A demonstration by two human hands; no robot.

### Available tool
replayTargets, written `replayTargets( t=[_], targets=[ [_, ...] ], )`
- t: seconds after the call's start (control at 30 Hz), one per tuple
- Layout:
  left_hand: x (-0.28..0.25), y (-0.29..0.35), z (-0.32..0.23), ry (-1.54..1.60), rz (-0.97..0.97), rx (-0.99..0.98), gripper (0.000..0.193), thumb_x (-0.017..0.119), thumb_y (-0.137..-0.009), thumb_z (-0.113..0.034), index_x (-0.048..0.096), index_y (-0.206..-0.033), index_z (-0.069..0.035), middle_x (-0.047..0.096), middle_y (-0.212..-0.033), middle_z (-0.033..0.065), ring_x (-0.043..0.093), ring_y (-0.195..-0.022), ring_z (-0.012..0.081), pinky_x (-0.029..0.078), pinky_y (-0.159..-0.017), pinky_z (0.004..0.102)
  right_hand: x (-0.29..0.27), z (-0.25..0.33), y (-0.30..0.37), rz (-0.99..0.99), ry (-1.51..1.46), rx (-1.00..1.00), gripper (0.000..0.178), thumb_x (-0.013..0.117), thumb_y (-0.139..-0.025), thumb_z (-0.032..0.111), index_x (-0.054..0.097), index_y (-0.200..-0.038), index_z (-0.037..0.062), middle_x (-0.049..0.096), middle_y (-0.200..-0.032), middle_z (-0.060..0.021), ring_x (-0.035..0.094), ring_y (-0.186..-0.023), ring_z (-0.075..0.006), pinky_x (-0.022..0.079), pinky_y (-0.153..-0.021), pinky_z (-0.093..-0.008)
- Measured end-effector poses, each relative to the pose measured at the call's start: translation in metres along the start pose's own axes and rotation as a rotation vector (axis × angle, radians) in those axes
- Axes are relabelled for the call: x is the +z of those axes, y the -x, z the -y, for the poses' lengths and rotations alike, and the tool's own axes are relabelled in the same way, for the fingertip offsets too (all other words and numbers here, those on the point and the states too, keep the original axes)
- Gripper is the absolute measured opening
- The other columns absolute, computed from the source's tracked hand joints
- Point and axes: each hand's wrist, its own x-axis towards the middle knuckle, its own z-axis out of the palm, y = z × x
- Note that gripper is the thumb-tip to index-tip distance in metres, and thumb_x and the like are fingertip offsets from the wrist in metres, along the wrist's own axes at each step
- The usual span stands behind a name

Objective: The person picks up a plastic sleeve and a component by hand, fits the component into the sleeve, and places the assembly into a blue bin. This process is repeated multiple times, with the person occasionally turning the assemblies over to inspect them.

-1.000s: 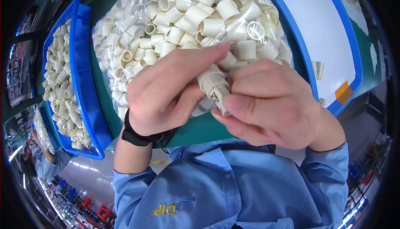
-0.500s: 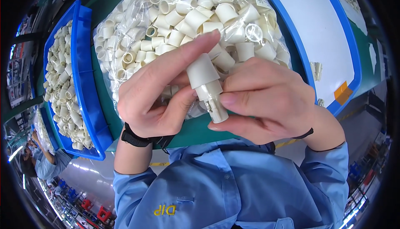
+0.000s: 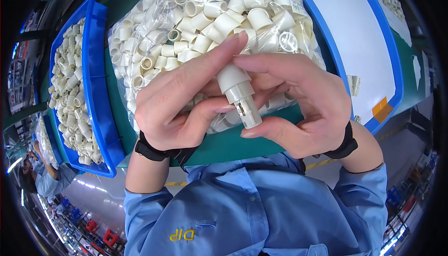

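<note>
Between my hands, over the near edge of a clear plastic bag, is a white plastic stepped cylinder. Its wide sleeve points away from me, and a narrower slotted insert sticks out toward me. My left hand is curled round the left side, its thumb tip against the joint of sleeve and insert. With the index finger across the sleeve's far end and the thumb at the insert's near end, my right hand spans the piece lengthwise. Other right fingers lie partly hidden behind it. Many loose white sleeves fill the bag.
At the left stands a blue bin heaped with small off-white parts. A blue-rimmed white tray at the right holds a couple of slotted inserts. Far left, a co-worker sits by another bag.
My right hand has gone from pinching the insert's side to spanning the piece end to end. The narrow part has turned, showing its slot more. My left hand keeps its hold.
</note>
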Motion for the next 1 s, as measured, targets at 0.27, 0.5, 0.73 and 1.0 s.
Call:
replayTargets(
  t=[0.27, 0.5, 0.73, 1.0],
  targets=[
    [0.0, 0.001, 0.009, 0.0, -0.007, 0.064, 0.069, 0.067, -0.095, -0.024, 0.039, -0.14, 0.02, 0.055, -0.126, 0.0433, 0.065, -0.112, 0.0324, 0.054, -0.089, 0.0331, -0.003, -0.001, 0.0, 0.037, 0.144, -0.043, 0.067, 0.077, -0.082, -0.003, 0.044, -0.139, -0.0128, 0.064, -0.118, -0.0207, 0.07, -0.098, -0.0221, 0.06, -0.081, -0.0315],
    [-0.003, 0.001, 0.009, 0.098, -0.024, 0.018, 0.073, 0.072, -0.093, -0.025, 0.038, -0.141, 0.019, 0.055, -0.126, 0.0436, 0.067, -0.107, 0.0276, 0.055, -0.086, 0.03, -0.005, 0.001, -0.003, 0.064, -0.034, 0.068, 0.062, 0.075, -0.082, -0.005, 0.047, -0.137, -0.0131, 0.064, -0.118, -0.0224, 0.07, -0.099, -0.023, 0.06, -0.083, -0.0321],
    [-0.004, 0.005, 0.013, 0.166, -0.011, 0.018, 0.071, 0.073, -0.091, -0.021, 0.04, -0.142, 0.017, 0.057, -0.126, 0.0406, 0.071, -0.091, 0.0211, 0.056, -0.075, 0.0248, 0.002, -0.002, -0.002, -0.008, 0.033, 0.048, 0.062, 0.076, -0.08, -0.006, 0.051, -0.137, -0.0085, 0.064, -0.12, -0.02, 0.07, -0.101, -0.024, 0.06, -0.085, -0.0337],
    [0.0, 0.007, 0.007, 0.267, -0.097, -0.147, 0.067, 0.072, -0.089, -0.013, 0.042, -0.142, 0.015, 0.059, -0.124, 0.038, 0.068, -0.059, 0.015, 0.053, -0.051, 0.0213, -0.004, -0.007, -0.005, 0.069, 0.118, 0.032, 0.062, 0.077, -0.08, -0.005, 0.053, -0.137, -0.0035, 0.063, -0.122, -0.0167, 0.069, -0.105, -0.0251, 0.06, -0.086, -0.035]
  ],
)
